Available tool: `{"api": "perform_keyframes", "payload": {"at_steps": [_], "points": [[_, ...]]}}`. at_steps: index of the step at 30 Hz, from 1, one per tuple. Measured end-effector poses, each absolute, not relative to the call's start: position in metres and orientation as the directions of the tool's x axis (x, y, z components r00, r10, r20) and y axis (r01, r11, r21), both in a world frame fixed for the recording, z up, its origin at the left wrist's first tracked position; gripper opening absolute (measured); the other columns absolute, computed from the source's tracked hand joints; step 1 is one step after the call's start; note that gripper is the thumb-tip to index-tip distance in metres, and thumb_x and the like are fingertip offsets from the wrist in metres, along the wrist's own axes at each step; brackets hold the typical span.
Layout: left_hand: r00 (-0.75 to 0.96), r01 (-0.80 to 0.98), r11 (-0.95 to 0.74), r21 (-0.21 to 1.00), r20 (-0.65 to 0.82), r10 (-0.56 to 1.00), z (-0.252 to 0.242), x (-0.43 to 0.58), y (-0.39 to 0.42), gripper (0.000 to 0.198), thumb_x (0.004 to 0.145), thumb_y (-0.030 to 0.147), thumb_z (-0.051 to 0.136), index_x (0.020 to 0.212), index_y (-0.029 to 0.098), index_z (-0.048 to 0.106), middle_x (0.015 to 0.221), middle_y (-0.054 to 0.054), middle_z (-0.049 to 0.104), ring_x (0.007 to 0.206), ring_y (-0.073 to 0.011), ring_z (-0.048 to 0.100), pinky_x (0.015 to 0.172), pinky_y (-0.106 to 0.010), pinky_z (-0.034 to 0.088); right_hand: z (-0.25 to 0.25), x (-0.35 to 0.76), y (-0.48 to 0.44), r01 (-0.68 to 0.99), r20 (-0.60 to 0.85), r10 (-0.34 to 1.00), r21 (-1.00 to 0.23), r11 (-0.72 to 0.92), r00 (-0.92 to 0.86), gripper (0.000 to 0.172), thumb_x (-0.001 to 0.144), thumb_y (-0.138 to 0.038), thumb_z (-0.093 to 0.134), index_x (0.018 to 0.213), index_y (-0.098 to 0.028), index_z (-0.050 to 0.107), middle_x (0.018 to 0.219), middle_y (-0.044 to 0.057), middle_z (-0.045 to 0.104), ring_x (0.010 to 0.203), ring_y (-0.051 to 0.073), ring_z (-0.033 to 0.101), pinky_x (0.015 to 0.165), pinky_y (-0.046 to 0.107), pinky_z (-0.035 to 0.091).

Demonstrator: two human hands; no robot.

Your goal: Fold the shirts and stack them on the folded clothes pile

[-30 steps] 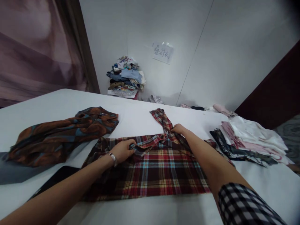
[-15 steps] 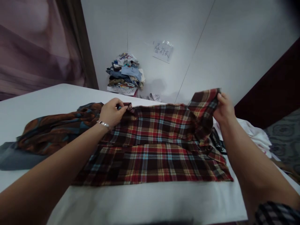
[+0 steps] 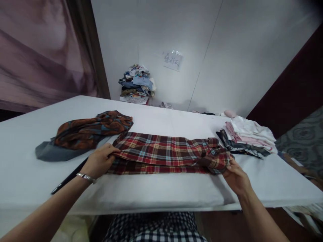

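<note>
A red and brown plaid shirt (image 3: 161,149) lies folded over lengthwise on the white table (image 3: 164,188), its upper layer stopping a little short of the lower layer's near edge. My left hand (image 3: 102,159), with a silver bracelet at the wrist, pinches the left corner of the upper layer. At the other end, my right hand (image 3: 236,174) grips the bunched collar end of the shirt. A dark stick-like thing (image 3: 69,176) lies partly under my left forearm; I cannot make out what it is.
To the left lies a loose heap with a brown patterned garment (image 3: 88,131) over a grey cloth (image 3: 60,151). Folded clothes (image 3: 249,136) are stacked at the right. Beyond the table, a tall clothes pile (image 3: 137,84) stands by the wall below a handwritten sign (image 3: 173,60).
Both hands have come down toward me, bringing the shirt's far edge over onto its near part. The shirt is now a narrower strip. The camera view shows more of the table.
</note>
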State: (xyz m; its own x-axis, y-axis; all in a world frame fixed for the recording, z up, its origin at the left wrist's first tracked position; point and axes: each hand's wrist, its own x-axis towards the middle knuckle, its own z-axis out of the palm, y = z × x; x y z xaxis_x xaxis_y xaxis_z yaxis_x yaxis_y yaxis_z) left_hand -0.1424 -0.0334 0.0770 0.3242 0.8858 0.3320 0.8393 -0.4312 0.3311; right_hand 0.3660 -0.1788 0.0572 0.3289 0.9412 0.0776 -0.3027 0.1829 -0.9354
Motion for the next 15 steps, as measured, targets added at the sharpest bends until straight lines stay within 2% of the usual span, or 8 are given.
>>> {"api": "perform_keyframes", "payload": {"at_steps": [2, 6, 10, 12, 15], "points": [[0.4, 0.833, -0.494, 0.25, 0.347, 0.849, 0.078, -0.139, -0.042, 0.03, 0.076, 0.021, 0.04, 0.086, 0.018, 0.068, 0.085, -0.007, 0.062, 0.082, -0.0209, 0.059, 0.078, -0.033, 0.046, 0.062, 0.368, -0.182, -0.334, 0.085, 0.944, -0.922, 0.195, 0.317, 0.038, 0.068, -0.022, 0.065, 0.105, -0.027, 0.064, 0.102, 0.001, 0.07, 0.086, 0.019, 0.066, 0.075, 0.032, 0.053], [0.539, 0.817, -0.569, 0.1, 0.222, 0.813, 0.069, -0.133, -0.055, 0.031, 0.077, 0.014, 0.039, 0.082, 0.019, 0.069, 0.083, -0.008, 0.063, 0.08, -0.0224, 0.059, 0.078, -0.038, 0.043, 0.055, 0.367, -0.184, -0.274, 0.089, 0.943, -0.944, 0.182, 0.321, 0.035, 0.065, -0.019, 0.06, 0.099, -0.03, 0.067, 0.094, 0.001, 0.072, 0.085, 0.022, 0.067, 0.078, 0.037, 0.053], [0.49, 0.84, -0.524, 0.143, 0.217, 0.844, 0.058, -0.135, -0.055, 0.033, 0.078, 0.015, 0.039, 0.087, 0.019, 0.07, 0.087, -0.01, 0.065, 0.082, -0.0249, 0.061, 0.078, -0.041, 0.045, 0.043, 0.363, -0.187, -0.173, 0.086, 0.94, -0.973, 0.15, 0.33, 0.038, 0.063, -0.019, 0.055, 0.094, -0.034, 0.069, 0.1, 0.003, 0.072, 0.094, 0.027, 0.067, 0.082, 0.044, 0.054], [0.486, 0.827, -0.53, 0.185, 0.238, 0.841, 0.055, -0.138, -0.052, 0.032, 0.079, 0.02, 0.041, 0.091, 0.02, 0.07, 0.097, -0.01, 0.067, 0.089, -0.0251, 0.062, 0.083, -0.04, 0.046, 0.042, 0.363, -0.189, -0.13, 0.095, 0.941, -0.981, 0.145, 0.326, 0.04, 0.062, -0.019, 0.054, 0.095, -0.036, 0.069, 0.106, 0.002, 0.071, 0.1, 0.028, 0.066, 0.086, 0.047, 0.053], [0.525, 0.795, -0.559, 0.234, 0.194, 0.828, 0.052, -0.141, -0.049, 0.031, 0.079, 0.028, 0.046, 0.096, 0.021, 0.071, 0.113, -0.009, 0.066, 0.102, -0.0251, 0.061, 0.092, -0.039, 0.046, 0.052, 0.367, -0.188, -0.11, 0.12, 0.934, -0.98, 0.166, 0.335, 0.038, 0.061, -0.02, 0.056, 0.093, -0.033, 0.071, 0.106, 0.004, 0.071, 0.103, 0.028, 0.064, 0.089, 0.046, 0.052]]}}
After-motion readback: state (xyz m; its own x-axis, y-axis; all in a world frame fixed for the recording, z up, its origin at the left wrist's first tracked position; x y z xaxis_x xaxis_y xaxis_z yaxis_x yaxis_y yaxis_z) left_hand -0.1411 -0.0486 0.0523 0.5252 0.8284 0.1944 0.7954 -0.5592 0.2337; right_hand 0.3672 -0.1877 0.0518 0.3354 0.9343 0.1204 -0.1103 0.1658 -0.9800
